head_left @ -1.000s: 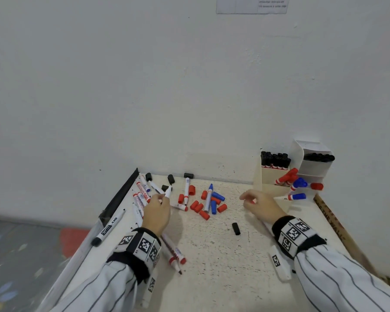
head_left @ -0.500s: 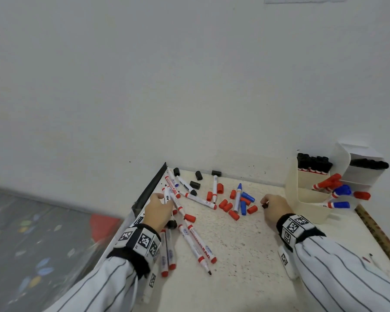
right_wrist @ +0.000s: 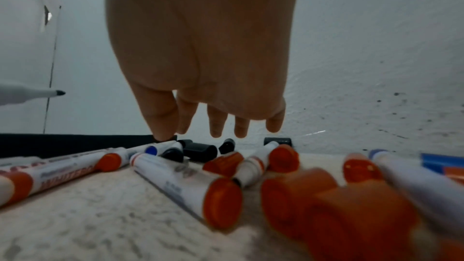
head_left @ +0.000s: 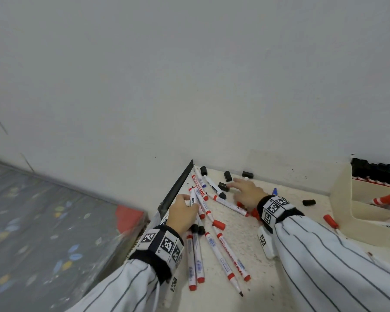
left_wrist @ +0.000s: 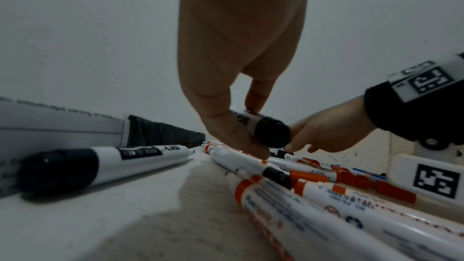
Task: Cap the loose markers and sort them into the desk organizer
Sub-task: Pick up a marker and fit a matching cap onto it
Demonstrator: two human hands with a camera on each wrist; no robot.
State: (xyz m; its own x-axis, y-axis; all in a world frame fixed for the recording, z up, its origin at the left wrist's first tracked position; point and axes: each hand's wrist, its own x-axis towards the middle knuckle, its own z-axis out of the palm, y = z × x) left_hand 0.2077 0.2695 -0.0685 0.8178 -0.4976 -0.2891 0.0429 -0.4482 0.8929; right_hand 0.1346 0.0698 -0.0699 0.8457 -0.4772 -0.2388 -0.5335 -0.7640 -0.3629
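Note:
My left hand point(head_left: 189, 200) pinches a black marker point(left_wrist: 253, 124) between thumb and fingers, just above the pile at the desk's left edge. The marker's uncapped tip point(right_wrist: 59, 93) shows in the right wrist view. My right hand point(head_left: 234, 184) stretches left across the desk with its fingers point(right_wrist: 217, 126) straight and spread, low over a loose black cap point(head_left: 223, 186); it holds nothing. Several red markers point(head_left: 232, 257) lie fanned out near the left wrist. Red caps point(right_wrist: 281, 158) lie under the right wrist. The cream desk organizer point(head_left: 342, 199) stands at the right with black markers point(head_left: 374, 172) upright in it.
A dark strip point(head_left: 176, 188) marks the desk's left edge, with the floor below it. The wall runs close behind the caps. Another black cap point(head_left: 309, 202) and a red marker point(head_left: 330, 220) lie near the organizer. A capped black marker point(left_wrist: 100, 164) lies by the left edge.
My right hand has moved left from beside the organizer to the black caps at the back. My left hand has taken a black marker from the pile. The head view swung left.

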